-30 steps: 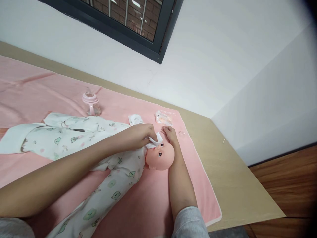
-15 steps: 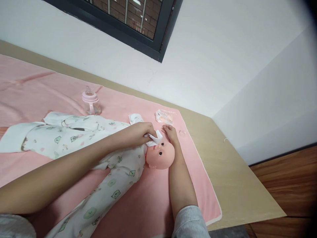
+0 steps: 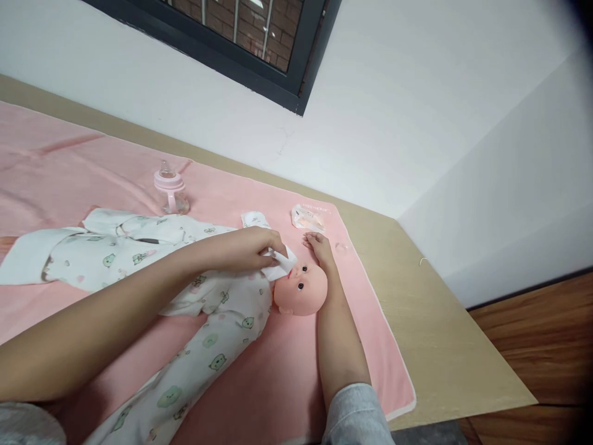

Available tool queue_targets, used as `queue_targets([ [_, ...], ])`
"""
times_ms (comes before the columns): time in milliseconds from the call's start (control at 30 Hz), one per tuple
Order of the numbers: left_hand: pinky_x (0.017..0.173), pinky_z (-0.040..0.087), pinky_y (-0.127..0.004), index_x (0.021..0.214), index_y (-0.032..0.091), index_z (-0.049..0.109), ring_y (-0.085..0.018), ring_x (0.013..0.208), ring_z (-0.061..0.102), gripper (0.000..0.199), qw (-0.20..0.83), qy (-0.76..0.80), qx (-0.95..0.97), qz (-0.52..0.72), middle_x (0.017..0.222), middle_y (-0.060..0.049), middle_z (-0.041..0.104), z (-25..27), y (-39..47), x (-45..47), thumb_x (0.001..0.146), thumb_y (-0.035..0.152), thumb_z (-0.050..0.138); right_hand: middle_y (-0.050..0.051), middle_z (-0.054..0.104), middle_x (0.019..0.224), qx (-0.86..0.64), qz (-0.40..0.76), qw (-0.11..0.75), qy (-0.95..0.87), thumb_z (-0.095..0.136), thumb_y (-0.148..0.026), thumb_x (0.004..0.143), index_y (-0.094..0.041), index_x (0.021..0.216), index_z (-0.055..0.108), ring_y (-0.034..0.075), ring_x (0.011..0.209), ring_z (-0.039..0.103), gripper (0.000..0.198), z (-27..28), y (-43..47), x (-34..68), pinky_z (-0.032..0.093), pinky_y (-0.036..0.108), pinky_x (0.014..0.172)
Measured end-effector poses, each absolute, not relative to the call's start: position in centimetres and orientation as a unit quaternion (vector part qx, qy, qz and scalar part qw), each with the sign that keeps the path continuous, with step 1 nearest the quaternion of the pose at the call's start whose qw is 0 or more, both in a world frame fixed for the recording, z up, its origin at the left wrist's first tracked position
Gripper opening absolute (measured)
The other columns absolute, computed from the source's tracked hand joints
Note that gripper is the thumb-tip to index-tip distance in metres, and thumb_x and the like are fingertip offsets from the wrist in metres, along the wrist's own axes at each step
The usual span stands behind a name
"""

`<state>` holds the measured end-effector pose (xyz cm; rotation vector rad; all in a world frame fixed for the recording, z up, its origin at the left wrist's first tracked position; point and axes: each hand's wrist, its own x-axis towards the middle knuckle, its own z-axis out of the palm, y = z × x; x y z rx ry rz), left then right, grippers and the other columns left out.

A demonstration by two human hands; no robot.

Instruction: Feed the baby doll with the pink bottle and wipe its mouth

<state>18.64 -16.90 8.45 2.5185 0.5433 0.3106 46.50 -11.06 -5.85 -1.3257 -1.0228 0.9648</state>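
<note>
A baby doll (image 3: 306, 296) in white printed clothes (image 3: 222, 321) lies on its back with its head to the right. My left hand (image 3: 259, 247) reaches over its chest, pinching a white tissue (image 3: 280, 264) at the doll's chin and mouth. The tissue hides the lower face, while both eyes show. My right hand (image 3: 320, 248) rests on the pink blanket (image 3: 287, 371) just beyond the head, holding nothing, with its fingers loosely stretched. Its forearm lies against the top of the doll's head.
A baby bottle (image 3: 170, 188) with a pink lid and handle stands behind the doll's legs. Near my right fingertips lies a small clear plastic packet (image 3: 307, 219). The tan board (image 3: 417, 334) under the blanket ends at the right, by a white wall (image 3: 361, 136) and wood panels.
My left hand has slid slightly left with the tissue, moving from the cheek down toward the chin. My right hand and the doll stay in place.
</note>
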Motion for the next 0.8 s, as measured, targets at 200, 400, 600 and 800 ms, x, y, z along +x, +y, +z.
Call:
queue_targets([
  [200, 0.062, 0.036, -0.024, 0.081, 0.019, 0.067, -0.016, 0.071, 0.057, 0.02, 0.284, 0.197, 0.933, 0.104, 0.082, -0.002, 0.064, 7.9, -17.0, 18.7, 0.078, 0.011, 0.049, 0.005, 0.069, 0.085, -0.565, 0.41, 0.566, -0.439, 0.066, -0.026, 0.077, -0.016, 0.086, 0.066, 0.013, 0.08, 0.064, 0.014, -5.7, -11.2, 46.5, 0.054, 0.033, 0.091],
  [400, 0.056, 0.03, -0.025, 0.064, 0.017, 0.052, -0.014, 0.063, 0.052, 0.013, 0.269, 0.202, 0.936, 0.105, 0.071, 0.001, 0.06, 8.1, -17.7, 18.9, 0.077, 0.015, 0.05, 0.005, 0.069, 0.084, -0.563, 0.408, 0.568, -0.44, 0.067, -0.026, 0.076, -0.016, 0.085, 0.066, 0.013, 0.079, 0.064, 0.014, -5.8, -11.2, 46.5, 0.055, 0.034, 0.09],
  [600, 0.051, 0.02, -0.028, 0.059, 0.016, 0.037, -0.012, 0.055, 0.041, 0.022, 0.236, 0.248, 0.935, 0.09, 0.059, 0.002, 0.046, 8.3, -18.6, 19.6, 0.077, 0.017, 0.051, 0.005, 0.069, 0.085, -0.56, 0.409, 0.572, -0.439, 0.069, -0.03, 0.073, -0.016, 0.085, 0.065, 0.013, 0.08, 0.064, 0.019, -6.1, -10.9, 46.6, 0.055, 0.032, 0.088],
  [800, 0.05, 0.019, -0.029, 0.06, 0.016, 0.035, -0.011, 0.053, 0.036, 0.023, 0.219, 0.253, 0.938, 0.092, 0.056, 0.003, 0.04, 8.2, -18.4, 19.8, 0.076, 0.016, 0.051, 0.005, 0.068, 0.085, -0.559, 0.408, 0.573, -0.439, 0.069, -0.03, 0.073, -0.016, 0.084, 0.065, 0.013, 0.08, 0.064, 0.018, -6.3, -10.7, 46.7, 0.055, 0.033, 0.088],
])
